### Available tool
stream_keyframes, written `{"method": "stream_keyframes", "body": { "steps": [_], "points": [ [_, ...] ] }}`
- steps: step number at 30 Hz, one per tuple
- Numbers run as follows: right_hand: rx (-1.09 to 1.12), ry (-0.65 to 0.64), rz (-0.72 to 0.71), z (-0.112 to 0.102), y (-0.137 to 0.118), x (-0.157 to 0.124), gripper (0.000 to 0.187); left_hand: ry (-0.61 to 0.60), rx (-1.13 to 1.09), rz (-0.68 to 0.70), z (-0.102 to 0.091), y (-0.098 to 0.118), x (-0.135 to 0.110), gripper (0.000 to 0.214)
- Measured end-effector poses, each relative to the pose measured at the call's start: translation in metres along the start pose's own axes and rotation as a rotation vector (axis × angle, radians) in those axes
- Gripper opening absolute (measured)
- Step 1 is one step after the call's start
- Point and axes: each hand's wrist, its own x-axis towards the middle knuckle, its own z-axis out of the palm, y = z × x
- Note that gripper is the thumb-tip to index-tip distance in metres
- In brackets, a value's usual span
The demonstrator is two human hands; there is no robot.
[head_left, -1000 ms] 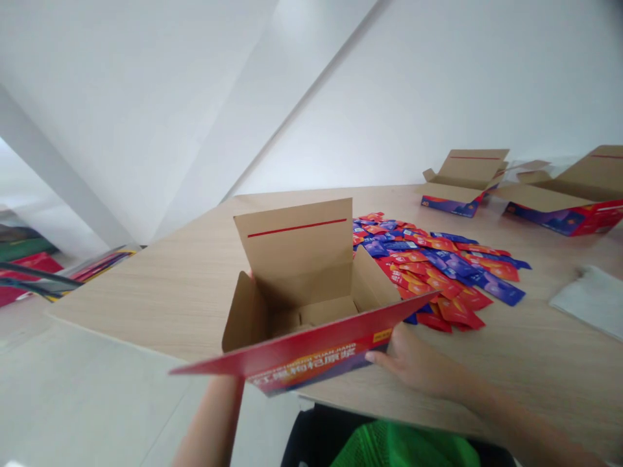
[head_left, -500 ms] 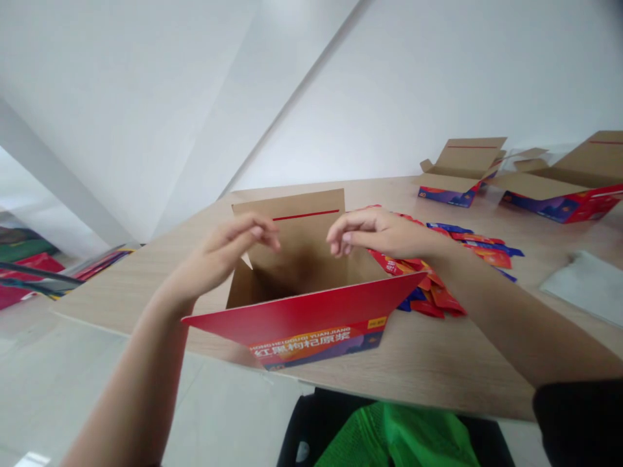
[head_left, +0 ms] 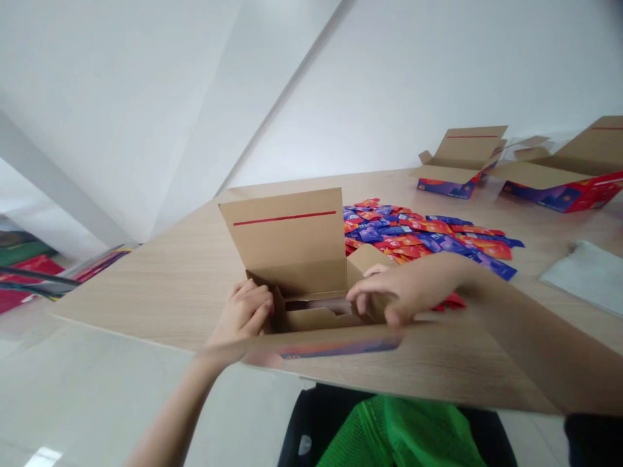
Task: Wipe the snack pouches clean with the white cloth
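Far left edge of frame: flat packs (head_left: pixel 29 269), red and green, blurred, beyond the worktop (head_left: pixel 160 285).

Lower centre-left: left hand (head_left: pixel 243 312) at the left side of the carton (head_left: pixel 287 237). Fingers (head_left: pixel 257 301) bunched together and curled against the left inner flap, touching it. Cannot tell whether gripping or only pressing; thumb hidden.

Centre: brown carton standing open near the front edge of the worktop. Back lid upright, thin red strip across its upper part. Inner flaps folded partly inward. Printed red and purple front panel tipped down toward the camera, seen edge-on.

Centre-right: right hand (head_left: pixel 403 292) over the carton's right side flap. Fingers (head_left: pixel 365 298) bent, slightly parted, lying on top of the flap, thumb low at the front, so the flap is pinched between them.

Right of the carton: heap of red and blue sachets (head_left: pixel 423 235), spread flat, just beside the right wrist.

Upper right: two more open boxes (head_left: pixel 460 165), well apart from the hands.

Right edge: white sheet (head_left: pixel 584 275) lying flat.

Bottom centre: green mesh (head_left: pixel 403 441) below the worktop edge.
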Motion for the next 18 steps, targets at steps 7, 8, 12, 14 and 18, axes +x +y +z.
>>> {"method": "stream_keyframes", "body": {
  "steps": [7, 8, 12, 14, 18],
  "points": [
    [-0.156, 0.199, 0.102, 0.056, -0.028, -0.016, 0.03, -0.106, 0.011, 0.04, -0.02, 0.012, 0.006, 0.039],
    [-0.148, 0.22, 0.115, 0.061, -0.029, -0.017, 0.028, -0.122, -0.008, 0.056, -0.03, 0.016, 0.008, 0.036],
    [-0.12, 0.12, 0.06, 0.061, -0.034, -0.021, 0.025, 0.162, 0.001, 0.055, -0.079, 0.024, 0.029, 0.038],
    [-0.125, 0.089, -0.004, 0.06, -0.034, -0.02, 0.026, 0.237, 0.018, -0.037, -0.089, 0.015, 0.048, 0.051],
    [-0.133, 0.15, -0.082, 0.064, -0.033, -0.015, 0.04, -0.148, -0.297, -0.424, -0.064, -0.023, 0.076, 0.057]
  ]
}}
